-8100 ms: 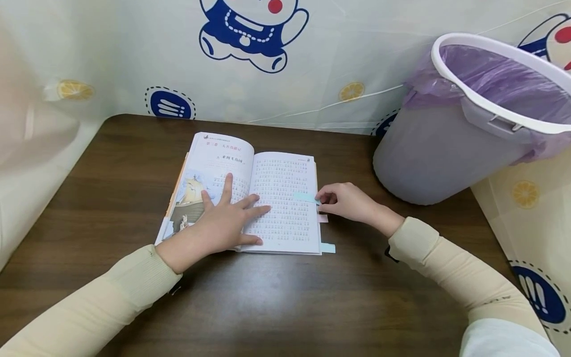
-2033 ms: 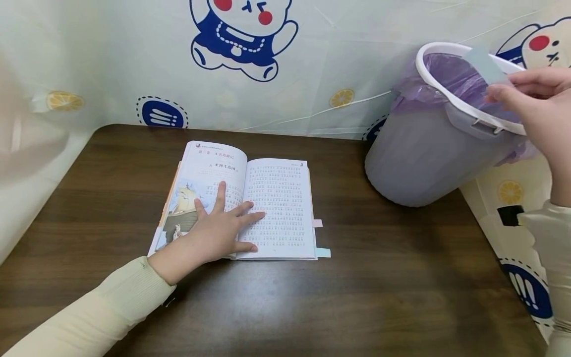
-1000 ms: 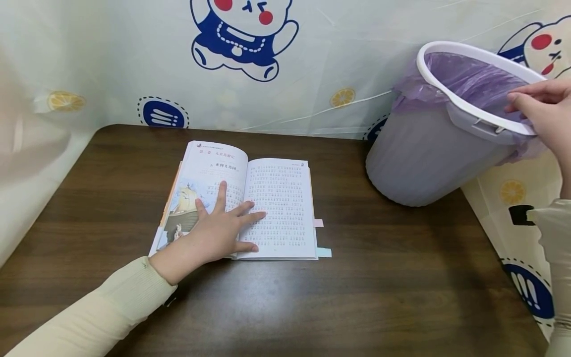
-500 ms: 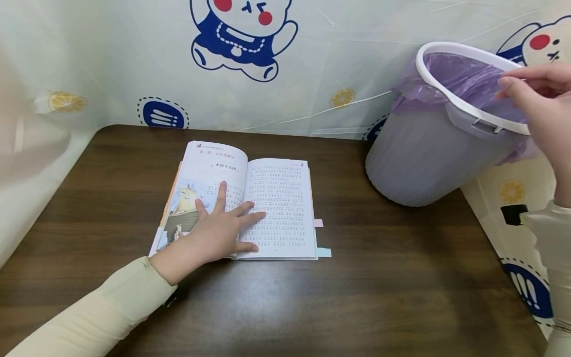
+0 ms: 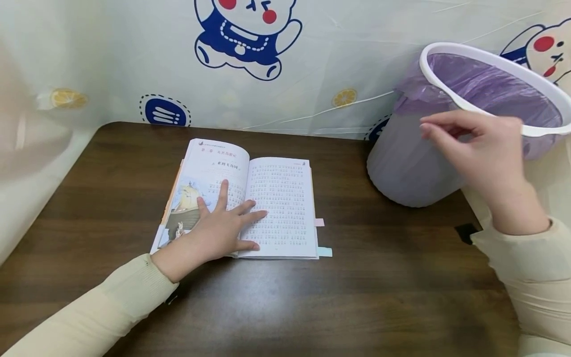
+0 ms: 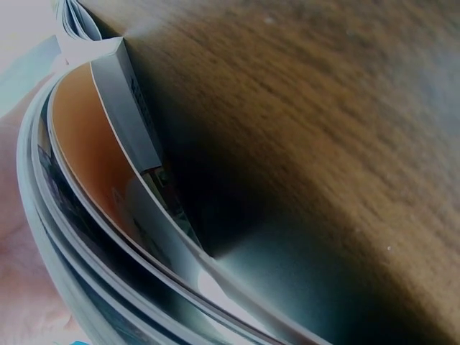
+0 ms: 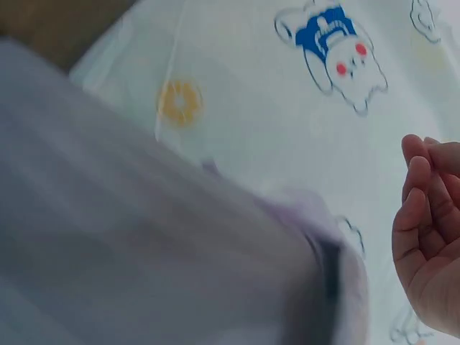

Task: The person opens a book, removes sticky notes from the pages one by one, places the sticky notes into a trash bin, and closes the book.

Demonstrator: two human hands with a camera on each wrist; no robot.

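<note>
An open book lies on the wooden table, its left page illustrated with a ship and its right page full of text. My left hand rests spread across both pages near the spine. In the left wrist view, the book's page edges and cover curve up off the table. A pink sticky tab and a pale blue sticky tab stick out from the book's right edge. My right hand hangs in the air before the bin, fingers curled, thumb and index tips together, nothing visible between them.
The grey bin, with a white rim and a purple bag lining it, stands tilted in view at the back right. Cartoon-printed sheeting rises behind the table and along its sides.
A blue sticky strip, pinched at the right page earlier, then held over the bin, is gone from my right hand. That hand has moved left from the bin's mouth; my left hand stays put.
</note>
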